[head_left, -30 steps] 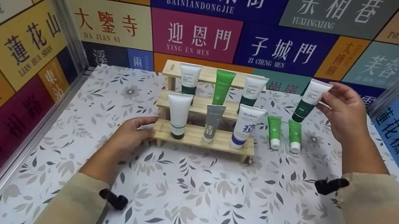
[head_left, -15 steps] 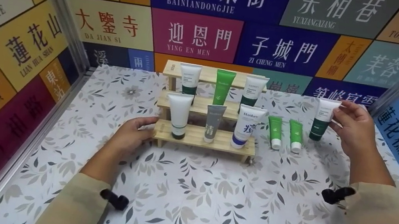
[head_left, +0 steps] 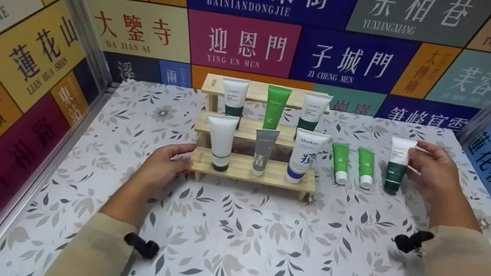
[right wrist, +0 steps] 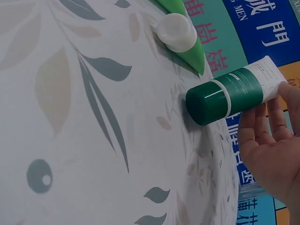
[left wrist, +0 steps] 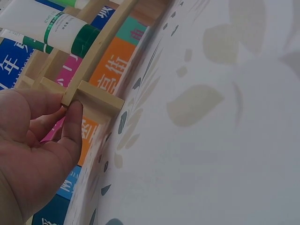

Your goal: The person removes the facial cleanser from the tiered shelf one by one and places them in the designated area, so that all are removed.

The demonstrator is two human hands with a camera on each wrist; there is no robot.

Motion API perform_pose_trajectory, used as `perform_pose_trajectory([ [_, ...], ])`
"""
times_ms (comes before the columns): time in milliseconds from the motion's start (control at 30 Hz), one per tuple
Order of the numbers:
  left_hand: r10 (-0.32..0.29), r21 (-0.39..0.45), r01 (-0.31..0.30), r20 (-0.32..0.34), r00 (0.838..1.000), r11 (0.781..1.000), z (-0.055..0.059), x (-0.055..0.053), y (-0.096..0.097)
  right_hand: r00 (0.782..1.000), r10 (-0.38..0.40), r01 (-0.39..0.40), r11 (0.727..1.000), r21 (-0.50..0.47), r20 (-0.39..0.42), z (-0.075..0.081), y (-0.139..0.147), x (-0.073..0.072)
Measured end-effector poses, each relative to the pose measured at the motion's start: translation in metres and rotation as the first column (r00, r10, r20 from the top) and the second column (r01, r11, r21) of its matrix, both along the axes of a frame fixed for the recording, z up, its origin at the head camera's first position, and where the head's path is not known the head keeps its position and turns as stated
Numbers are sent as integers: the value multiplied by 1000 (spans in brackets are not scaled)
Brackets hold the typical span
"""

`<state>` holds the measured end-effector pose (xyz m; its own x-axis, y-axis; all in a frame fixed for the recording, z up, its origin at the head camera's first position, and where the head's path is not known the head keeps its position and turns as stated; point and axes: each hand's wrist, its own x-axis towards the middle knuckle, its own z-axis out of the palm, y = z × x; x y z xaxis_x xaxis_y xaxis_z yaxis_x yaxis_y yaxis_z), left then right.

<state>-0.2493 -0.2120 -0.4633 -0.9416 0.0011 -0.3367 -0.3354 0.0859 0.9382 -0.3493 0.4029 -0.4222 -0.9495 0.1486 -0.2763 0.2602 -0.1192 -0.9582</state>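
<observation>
My right hand [head_left: 433,171] holds a white tube with a dark green lower part and cap [head_left: 397,165] by its right side, cap down, close over the table. In the right wrist view, the thumb and fingers grip the white end of that tube [right wrist: 234,91]. At the left, my left hand [head_left: 167,165] pinches the lower step's end of a wooden tiered rack [head_left: 240,172]; the left wrist view shows thumb and fingers on that wooden corner [left wrist: 70,96]. Two small green tubes [head_left: 340,163] with white caps lie between the rack and the held tube.
On the rack's front step stand a white tube [head_left: 220,141], a grey tube [head_left: 262,153] and a white-and-blue tube [head_left: 305,156]. Behind are a green tube [head_left: 275,107] and two white-and-green tubes [head_left: 235,95]. Lettered panels [head_left: 240,42] enclose the leaf-patterned tabletop [head_left: 230,243].
The right hand has brought the white-and-green tube down and slightly right, from tilted above the green tubes to nearly upright beside them. The left hand stays at the rack's end.
</observation>
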Motion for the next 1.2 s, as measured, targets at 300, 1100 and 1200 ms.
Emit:
perform_pose_trajectory([
  [300,7,0,-7,6,1000,1000,0,1,0,993,-78,72,995,68,85,-12,-3,-17],
  [1100,-22,10,23,-65,998,1000,-3,0,-1,958,-201,150,960,239,206,-41,1,-44],
  [1200,-22,13,23,-69,997,1000,-4,0,-1,956,-197,136,953,269,215,-42,0,-45],
])
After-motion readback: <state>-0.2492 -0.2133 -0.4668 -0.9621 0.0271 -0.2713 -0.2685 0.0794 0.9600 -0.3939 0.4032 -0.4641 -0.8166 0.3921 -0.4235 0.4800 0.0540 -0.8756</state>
